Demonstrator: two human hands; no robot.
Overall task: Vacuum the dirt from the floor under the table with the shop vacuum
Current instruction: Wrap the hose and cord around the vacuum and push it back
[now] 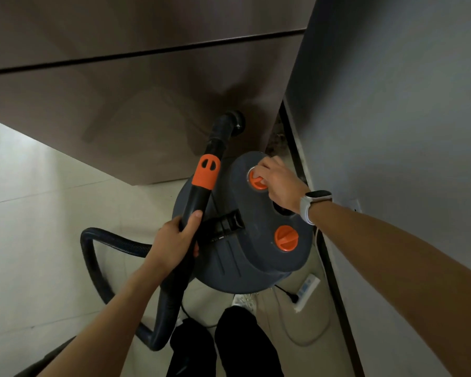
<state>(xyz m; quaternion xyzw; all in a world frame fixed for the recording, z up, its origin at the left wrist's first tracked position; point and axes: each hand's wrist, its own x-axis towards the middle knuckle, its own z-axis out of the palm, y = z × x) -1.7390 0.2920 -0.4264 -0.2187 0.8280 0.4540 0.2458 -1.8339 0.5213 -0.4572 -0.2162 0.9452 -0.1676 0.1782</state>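
Note:
A dark grey shop vacuum (237,257) stands on the tiled floor just below the brown table (147,91). Two orange knobs sit on its lid. My right hand (276,183) pinches the far orange knob (257,182); the near orange knob (286,238) is untouched. My left hand (176,240) grips the black wand (199,197) below its orange collar (206,170). The wand's far end (233,122) points toward the table's side. The ribbed black hose (98,257) loops left and behind my arm. Dirt (276,137) lies in the gap between table and wall.
A grey wall (392,104) with a dark skirting runs close on the right. A white power strip (306,291) with a black plug and cables lies on the floor by the wall. My dark trouser legs (245,346) are below the vacuum. Pale tiled floor (38,213) stretches left.

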